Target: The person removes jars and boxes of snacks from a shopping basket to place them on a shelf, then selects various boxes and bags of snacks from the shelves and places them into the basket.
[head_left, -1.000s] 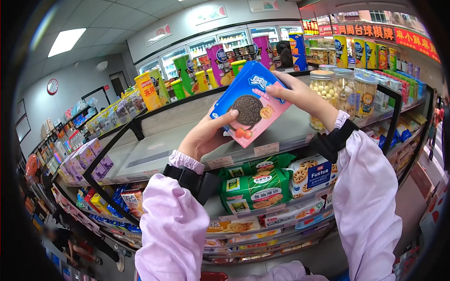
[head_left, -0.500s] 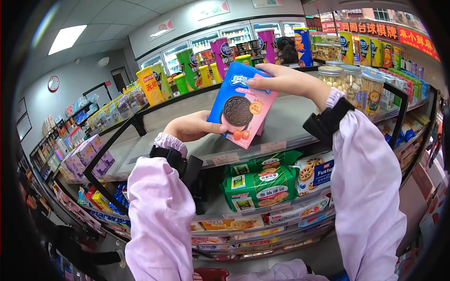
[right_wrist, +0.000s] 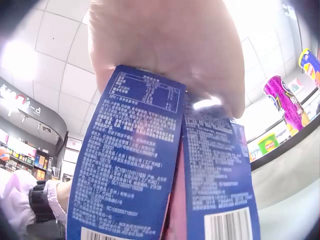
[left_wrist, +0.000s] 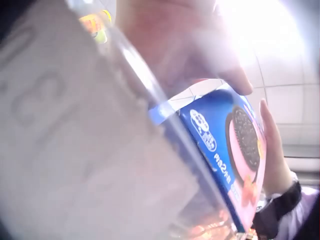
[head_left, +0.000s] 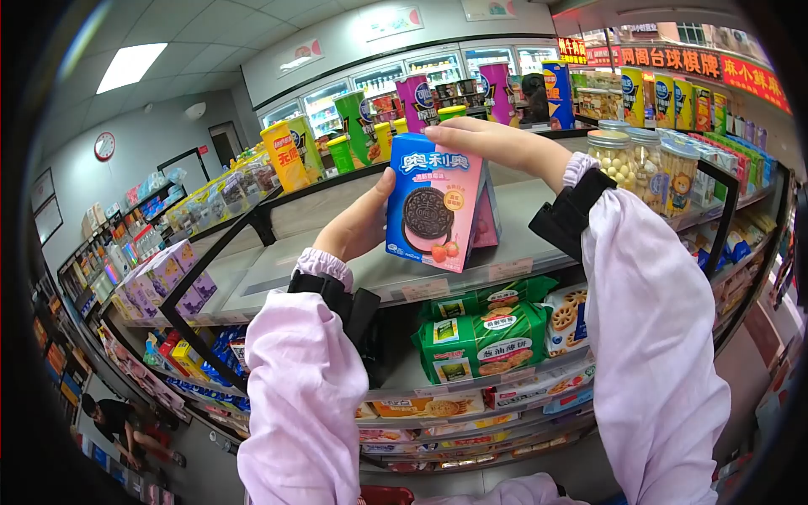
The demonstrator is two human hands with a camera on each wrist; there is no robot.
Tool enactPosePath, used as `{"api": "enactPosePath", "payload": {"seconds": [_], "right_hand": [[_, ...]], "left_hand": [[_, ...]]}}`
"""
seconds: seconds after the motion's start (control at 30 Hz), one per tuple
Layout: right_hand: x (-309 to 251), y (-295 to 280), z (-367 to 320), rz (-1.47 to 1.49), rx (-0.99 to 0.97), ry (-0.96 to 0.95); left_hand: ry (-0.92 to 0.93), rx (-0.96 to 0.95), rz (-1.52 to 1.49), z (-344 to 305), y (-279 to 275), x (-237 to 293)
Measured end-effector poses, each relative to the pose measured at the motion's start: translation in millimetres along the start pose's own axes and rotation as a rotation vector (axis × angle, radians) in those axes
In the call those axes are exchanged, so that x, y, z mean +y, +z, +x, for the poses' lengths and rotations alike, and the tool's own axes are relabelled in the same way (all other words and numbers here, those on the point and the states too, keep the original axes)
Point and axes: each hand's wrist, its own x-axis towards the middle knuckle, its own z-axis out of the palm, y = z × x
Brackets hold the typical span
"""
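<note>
A person in lilac sleeves holds a blue-and-pink cookie box [head_left: 433,206] over a grey shelf [head_left: 311,244], its printed front toward the head camera and slightly tilted. A second box [right_wrist: 217,165] stands behind it at an angle, and the right wrist view shows the two backs side by side, a narrow gap opening between them lower down. The right hand [head_left: 497,147] reaches across the top and grips both upper ends, fairly narrow. The left hand [head_left: 358,220] holds the left edge, thumb pointing up along it; the other fingers are hidden, so how wide that grip is cannot be told. Whether either box touches the shelf is also unclear. A clear strip with price labels [head_left: 425,290] runs along the shelf's front. Purple cartons [head_left: 172,278] stand at its left end, lidded jars [head_left: 646,164] at its right, and tall chip canisters [head_left: 417,101] line the ledge behind. Green packages [head_left: 492,341] lie one level down. Farther off are lit coolers [head_left: 379,77] along the back wall, a round clock [head_left: 104,146] on the left wall, a bright ceiling light [head_left: 132,67] and, at upper right, a red sign [head_left: 671,63] with large characters.
</note>
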Motion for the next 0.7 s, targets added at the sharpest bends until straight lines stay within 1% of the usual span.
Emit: {"api": "enactPosePath", "payload": {"seconds": [0.07,0.17,0.27,0.37,0.4,0.5,0.6,0.7], "right_hand": [[2.7,2.7,2.3,0.076,0.007,-0.041],[9.2,9.8,-3.1,0.251,0.125,-0.077],[17.0,21.1,-10.0,0.358,0.384,0.019],[16.3,27.4,-19.2,0.475,0.397,0.089],[16.4,35.3,-20.4,0.512,0.512,0.055],[17.1,41.0,-38.5,0.647,0.387,0.086],[14.9,47.4,-43.3,0.616,0.198,0.028],[12.5,46.2,-37.0,0.638,0.113,-0.032]], "left_hand": [[0.011,-0.013,-0.002,0.2,6.0,-3.9],[0.014,-0.017,0.014,-2.4,15.8,-1.7],[0.056,-0.02,0.016,-0.8,21.1,-2.3],[0.072,0.013,0.031,1.7,23.4,-4.8],[0.07,0.032,0.041,2.6,23.5,-5.8],[0.099,0.014,-0.003,3.9,22.2,-8.7],[0.095,0.022,0.008,5.0,23.5,-8.9],[0.104,0.02,0.005,7.5,31.9,-6.3]]}}
